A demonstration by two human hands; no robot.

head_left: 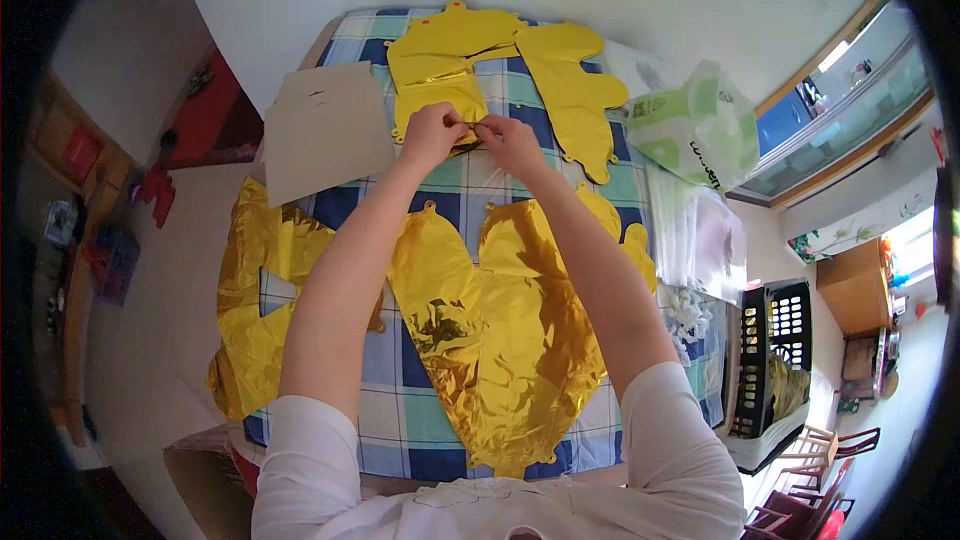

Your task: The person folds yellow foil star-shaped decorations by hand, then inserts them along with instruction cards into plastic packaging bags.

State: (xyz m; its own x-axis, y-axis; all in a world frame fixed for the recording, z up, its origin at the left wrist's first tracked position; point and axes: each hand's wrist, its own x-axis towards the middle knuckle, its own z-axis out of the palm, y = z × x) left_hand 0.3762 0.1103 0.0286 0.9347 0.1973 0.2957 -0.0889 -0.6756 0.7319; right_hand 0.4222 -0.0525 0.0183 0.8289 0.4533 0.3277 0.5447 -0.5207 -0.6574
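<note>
Several flat gold foil balloons lie on a blue, green and white checked cloth. My left hand and my right hand meet at the lower edge of the upper gold foil piece, fingers pinched together close to each other. What sits between the fingertips is too small to make out. Nearer to me, below my hands, lies a large heart-shaped gold foil balloon. Another gold foil piece with rounded lobes rests at the upper right, and a crumpled one at the left.
A grey-brown cardboard sheet lies left of my hands. On the right are a green and white plastic bag, clear plastic wrapping and a black basket. Chairs stand at the lower right. A wall borders the far side.
</note>
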